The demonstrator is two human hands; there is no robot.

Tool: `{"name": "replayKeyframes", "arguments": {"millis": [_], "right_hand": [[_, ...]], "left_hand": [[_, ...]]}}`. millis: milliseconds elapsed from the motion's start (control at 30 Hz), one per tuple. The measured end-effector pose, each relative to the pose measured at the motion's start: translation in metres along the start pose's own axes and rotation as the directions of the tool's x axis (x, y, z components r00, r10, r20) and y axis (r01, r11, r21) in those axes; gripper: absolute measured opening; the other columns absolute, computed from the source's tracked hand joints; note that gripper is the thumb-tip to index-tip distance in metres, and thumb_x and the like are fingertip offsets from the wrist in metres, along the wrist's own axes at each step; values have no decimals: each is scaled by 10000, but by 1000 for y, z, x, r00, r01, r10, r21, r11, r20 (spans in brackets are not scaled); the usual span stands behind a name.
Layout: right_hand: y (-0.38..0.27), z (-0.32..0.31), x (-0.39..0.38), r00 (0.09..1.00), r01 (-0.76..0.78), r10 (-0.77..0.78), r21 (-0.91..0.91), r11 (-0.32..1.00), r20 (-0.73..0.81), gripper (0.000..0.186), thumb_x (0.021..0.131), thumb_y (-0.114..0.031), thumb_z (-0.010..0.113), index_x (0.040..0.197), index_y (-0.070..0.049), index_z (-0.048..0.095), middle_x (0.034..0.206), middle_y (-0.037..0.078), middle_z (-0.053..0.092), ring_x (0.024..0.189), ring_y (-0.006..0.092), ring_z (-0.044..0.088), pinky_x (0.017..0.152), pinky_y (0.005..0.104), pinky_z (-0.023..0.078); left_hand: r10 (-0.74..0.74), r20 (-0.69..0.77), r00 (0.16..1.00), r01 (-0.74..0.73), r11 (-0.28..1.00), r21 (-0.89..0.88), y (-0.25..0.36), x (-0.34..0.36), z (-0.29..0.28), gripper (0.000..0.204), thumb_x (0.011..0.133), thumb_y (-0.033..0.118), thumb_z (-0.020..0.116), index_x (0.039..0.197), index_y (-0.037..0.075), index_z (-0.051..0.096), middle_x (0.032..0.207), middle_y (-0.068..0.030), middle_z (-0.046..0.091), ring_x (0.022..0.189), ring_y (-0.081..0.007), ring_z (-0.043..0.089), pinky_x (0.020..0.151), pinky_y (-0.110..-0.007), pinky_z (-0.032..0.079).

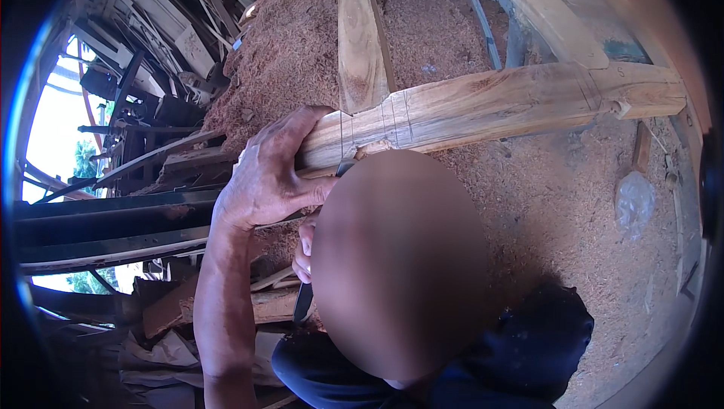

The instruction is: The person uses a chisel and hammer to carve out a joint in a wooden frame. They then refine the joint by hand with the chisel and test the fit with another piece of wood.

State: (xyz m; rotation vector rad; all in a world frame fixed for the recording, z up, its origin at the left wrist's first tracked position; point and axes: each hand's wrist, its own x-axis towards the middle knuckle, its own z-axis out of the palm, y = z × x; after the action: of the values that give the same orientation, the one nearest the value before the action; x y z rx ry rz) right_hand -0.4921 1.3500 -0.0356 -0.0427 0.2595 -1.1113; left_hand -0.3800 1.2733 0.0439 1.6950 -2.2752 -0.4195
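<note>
My left hand [265, 171] is wrapped round the near-left end of a pale wooden beam [483, 111], thumb below and fingers over the top. Pencil lines cross the beam beside this hand, and a rough notch is cut in its lower edge. Below the thumb, a few curled fingers of my right hand [303, 249] show; a large blurred oval hides the rest. A narrow dark tool [303, 303] juts out under these fingers, and a dark tip touches or nearly touches the beam by the notch. The tool's kind is hidden.
Another plank [363, 39] meets the beam from behind, and a curved timber [539, 6] joins it at the right. Sawdust and shavings [290, 39] heap up behind. Scrap wood [166, 21] is stacked at left. A clear plastic bag [635, 204] lies at right.
</note>
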Motion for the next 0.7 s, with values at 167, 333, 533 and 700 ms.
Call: {"name": "replayKeyframes", "arguments": {"millis": [167,333,533,700], "right_hand": [[-3,0,-1,1000,-28,28,5,1000,14,388,1110,-422,389,1420,-196,452,664,28,488,409,81,392,378,252,360],[-7,0,-1,998,-52,52,1,999,24,376,1110,-423,389,1393,-186,463,650,28,480,402,87,388,369,257,354],[-7,-1,3,998,-55,55,13,998,33,370,1111,-415,398,1411,-207,453,641,33,479,402,95,385,367,263,350],[-5,4,4,998,-57,55,64,996,37,364,1111,-423,399,1409,-220,445,653,36,487,413,101,395,375,266,359]], "left_hand": [[-7,-8,1000,7,1000,3,0,0,0,948,663,679,844,1300,19,605,1098,-206,694,1032,-387,687,891,-460,522],[-49,5,999,50,997,-54,4,1,0,859,698,643,839,1264,33,625,1044,-187,700,973,-365,689,844,-455,521],[-66,-25,998,64,996,-66,7,1,1,783,727,605,833,1236,42,639,1009,-171,701,933,-340,692,815,-438,521],[-76,-35,996,74,996,-55,8,2,1,746,751,605,815,1218,46,650,973,-161,699,886,-327,693,789,-426,528]]}}
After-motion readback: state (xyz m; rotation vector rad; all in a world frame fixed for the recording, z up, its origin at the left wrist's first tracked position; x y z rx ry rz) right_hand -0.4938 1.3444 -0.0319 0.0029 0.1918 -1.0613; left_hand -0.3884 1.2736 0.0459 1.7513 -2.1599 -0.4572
